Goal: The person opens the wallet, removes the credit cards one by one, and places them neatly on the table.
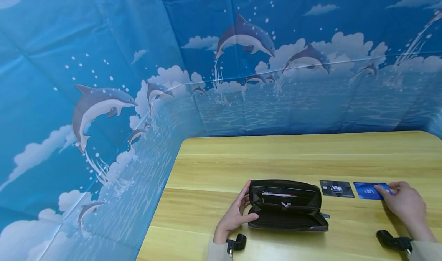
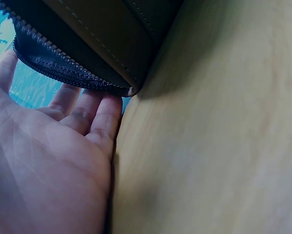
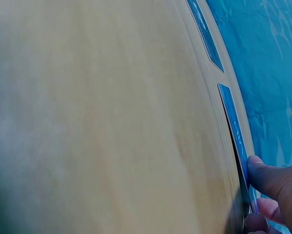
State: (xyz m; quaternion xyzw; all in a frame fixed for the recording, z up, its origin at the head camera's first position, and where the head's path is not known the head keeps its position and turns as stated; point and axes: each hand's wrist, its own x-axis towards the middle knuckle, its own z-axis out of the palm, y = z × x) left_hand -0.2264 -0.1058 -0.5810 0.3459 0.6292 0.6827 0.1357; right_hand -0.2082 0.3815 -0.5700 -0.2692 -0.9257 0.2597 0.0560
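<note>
A black zip wallet (image 1: 286, 218) lies unzipped and spread wide on the wooden table, with cards showing in its slots and a small zip puller inside. My left hand (image 1: 235, 217) holds its left end, thumb at the front edge and fingers at the back corner. From the left wrist, the fingers (image 2: 104, 119) meet the toothed zip edge (image 2: 63, 63). Over on the right, my right hand (image 1: 407, 203) pinches the right end of a blue card (image 1: 367, 191). That card's held end is tipped up off the wood in the right wrist view, thumb (image 3: 262, 173) on its face.
A dark card marked "Vip" (image 1: 336, 189) lies flat between the wallet and the blue card. Wood-grain table (image 1: 207, 169) spreads around them. Behind and to the left hangs a blue dolphin-print sheet (image 1: 224, 107). Each wrist wears a black strapped device (image 1: 236, 242).
</note>
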